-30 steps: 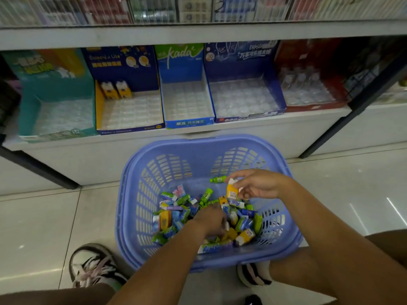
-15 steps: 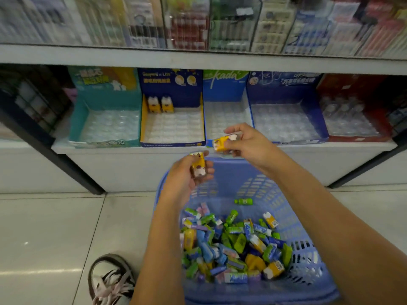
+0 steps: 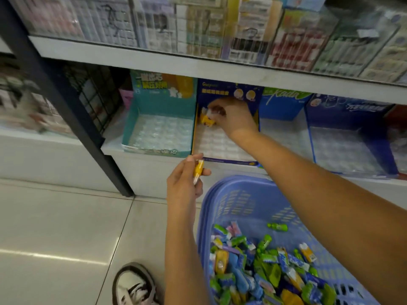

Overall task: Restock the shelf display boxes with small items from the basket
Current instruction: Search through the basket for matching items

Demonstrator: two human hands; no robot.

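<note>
Our right hand (image 3: 232, 118) pinched a yellow item (image 3: 207, 121) into the navy box (image 3: 220, 147) at twelve o'clock, our left hand (image 3: 185, 183) gripped a spare item (image 3: 198, 170), and the five-o'clock basket (image 3: 242, 203) looked nearly full, so we judged restocking barely begun.

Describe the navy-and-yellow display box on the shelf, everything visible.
The display box looks like printed cardboard: an upright navy header card with yellow lettering at the back, yellow side walls, a low navy front lip. Inside is a white moulded tray of pocket rows, nearly all vacant. At its back left sit small yellow items, where the right hand reaches in, pinching one. It stands on the white shelf, flanked closely by a teal box and a blue box.
</note>
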